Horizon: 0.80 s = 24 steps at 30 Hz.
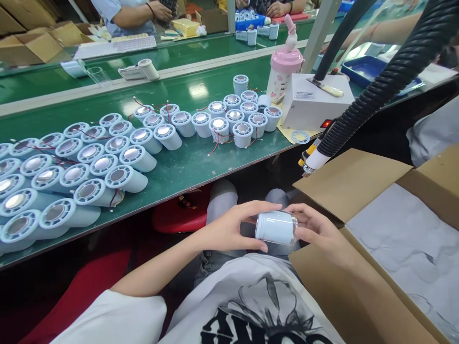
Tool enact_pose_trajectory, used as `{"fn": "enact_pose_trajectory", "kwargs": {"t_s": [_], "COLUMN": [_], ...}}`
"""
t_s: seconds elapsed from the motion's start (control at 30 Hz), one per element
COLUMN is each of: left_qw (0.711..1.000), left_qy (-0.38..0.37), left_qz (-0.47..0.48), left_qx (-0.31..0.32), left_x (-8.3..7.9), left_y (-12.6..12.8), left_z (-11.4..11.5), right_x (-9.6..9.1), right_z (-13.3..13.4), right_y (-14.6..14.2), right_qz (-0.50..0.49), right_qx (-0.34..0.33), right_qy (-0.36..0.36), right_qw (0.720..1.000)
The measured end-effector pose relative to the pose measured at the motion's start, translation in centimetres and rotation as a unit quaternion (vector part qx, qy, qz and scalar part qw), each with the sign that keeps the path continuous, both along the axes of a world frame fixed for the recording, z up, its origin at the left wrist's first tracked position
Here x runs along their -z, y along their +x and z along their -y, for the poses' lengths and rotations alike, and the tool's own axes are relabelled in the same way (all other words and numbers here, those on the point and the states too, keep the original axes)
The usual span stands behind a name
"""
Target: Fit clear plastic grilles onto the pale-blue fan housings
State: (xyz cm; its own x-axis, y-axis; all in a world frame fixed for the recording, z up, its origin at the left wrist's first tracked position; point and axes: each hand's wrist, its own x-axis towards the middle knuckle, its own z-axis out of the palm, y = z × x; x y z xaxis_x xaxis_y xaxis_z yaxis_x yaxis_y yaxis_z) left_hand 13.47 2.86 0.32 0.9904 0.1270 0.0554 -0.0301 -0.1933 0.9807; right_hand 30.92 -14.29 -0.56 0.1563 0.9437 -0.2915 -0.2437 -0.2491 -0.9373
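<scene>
Across the left and middle of the frame runs a green surface. At its left, white cylindrical housings lie on their sides in close rows; toward the centre, more of them stand upright in a cluster, red wires trailing. Right of these stand a pink bottle and a white box. A black ribbed hose crosses the upper right. An open cardboard box lined with white paper fills the lower right. A co-worker's arm shows at upper left
</scene>
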Motion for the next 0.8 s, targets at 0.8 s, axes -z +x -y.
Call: {"fn": "enact_pose_trajectory", "kwargs": {"t_s": [0.8], "left_qw": [0.997], "left_qy": [-0.047], "left_qz": [0.064], "left_qx": [0.022], "left_x": [0.7], "left_y": [-0.1], "left_z": [-0.1], "right_x": [0.1], "right_z": [-1.5], "right_y": [-1.6], "right_qz": [-0.214], "right_qx": [-0.019], "right_qy": [-0.171], "right_qw": [0.961]}}
